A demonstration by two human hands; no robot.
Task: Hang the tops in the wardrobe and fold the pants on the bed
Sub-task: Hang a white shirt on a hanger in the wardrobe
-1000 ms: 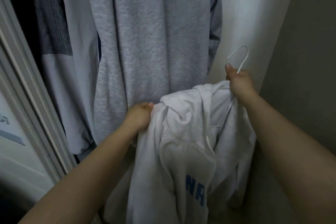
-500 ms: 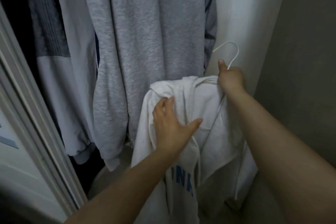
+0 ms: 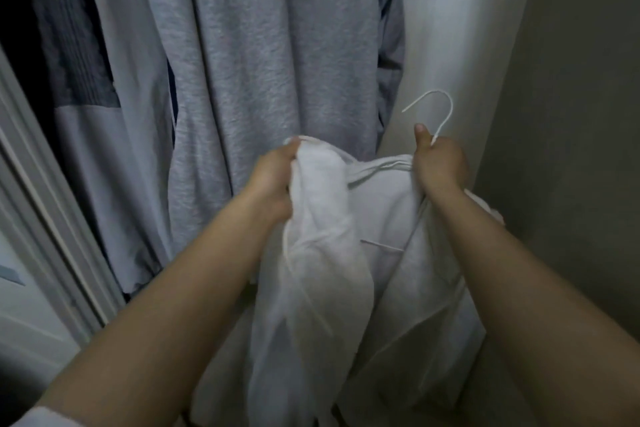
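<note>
A white hooded top (image 3: 388, 274) hangs in front of me on a white wire hanger (image 3: 440, 114), whose hook sticks up free above my right fist. My right hand (image 3: 438, 163) grips the hanger's neck together with the top's collar. My left hand (image 3: 273, 177) grips a bunched fold of the white fabric at the top's left shoulder. The hanger's arms are hidden inside the cloth. Behind it, a grey sweatshirt (image 3: 277, 62) hangs in the open wardrobe.
More tops hang to the left: a pale grey one (image 3: 114, 149) and a dark grey ribbed one (image 3: 69, 28). The wardrobe's sliding door frame (image 3: 45, 211) runs down the left. A pale wardrobe side wall (image 3: 460, 28) and a darker room wall (image 3: 571, 114) close the right.
My left hand went from lying flat on the top's front to gripping a fold at its left shoulder. The blue print has dropped out of sight. The right hand kept its hold.
</note>
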